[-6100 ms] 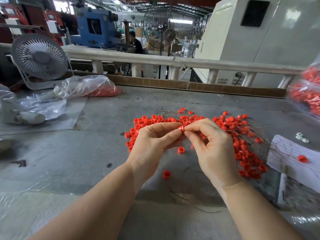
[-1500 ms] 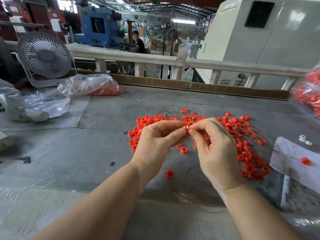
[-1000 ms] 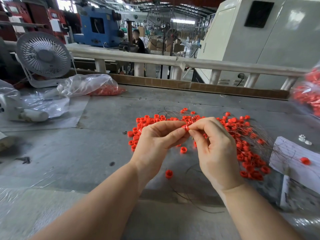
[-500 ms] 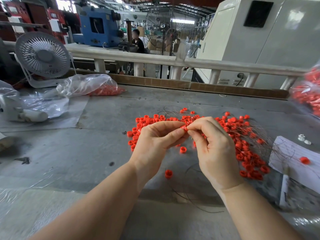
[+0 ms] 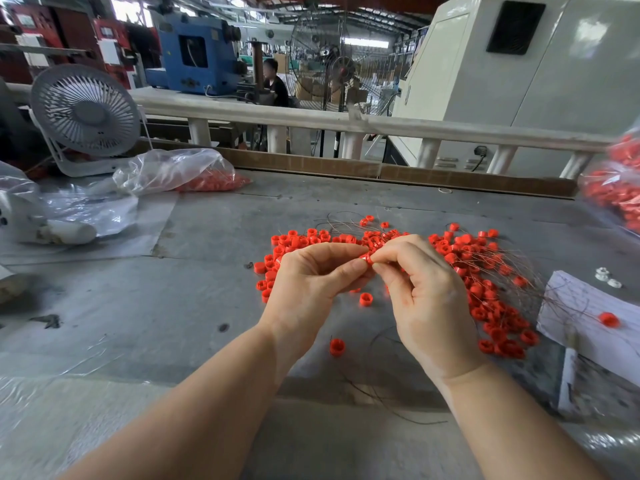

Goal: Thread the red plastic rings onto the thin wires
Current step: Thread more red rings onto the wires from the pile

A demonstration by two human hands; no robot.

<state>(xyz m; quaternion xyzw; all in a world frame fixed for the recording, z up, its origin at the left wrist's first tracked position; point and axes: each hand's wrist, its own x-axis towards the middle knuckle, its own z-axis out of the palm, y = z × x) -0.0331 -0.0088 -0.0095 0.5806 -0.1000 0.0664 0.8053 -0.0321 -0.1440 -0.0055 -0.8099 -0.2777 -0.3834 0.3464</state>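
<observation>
Right now the threading step itself looks to be in hand: both hands meet above the grey surface [image 5: 173, 306], with a single red ring [image 5: 366, 259] caught between them. The left hand [image 5: 311, 282] pinches near the ring with thumb and forefinger, and the right hand [image 5: 420, 292] pinches it from the other side, its remaining fingers curled in. Whether a wire already passes through the ring cannot be told; the strand is too fine to make out at the fingertips. Beneath and beyond the hands lies the heap of loose red rings [image 5: 485, 271], tangled with thin wires [image 5: 346, 220] that fan across it, and a few strays sit nearer, one [image 5: 337, 347] just below the left wrist. The next move probably calls for steady fingertips, keeping the wire end lined up with the ring's hole and sliding the ring along without bending the strand.
</observation>
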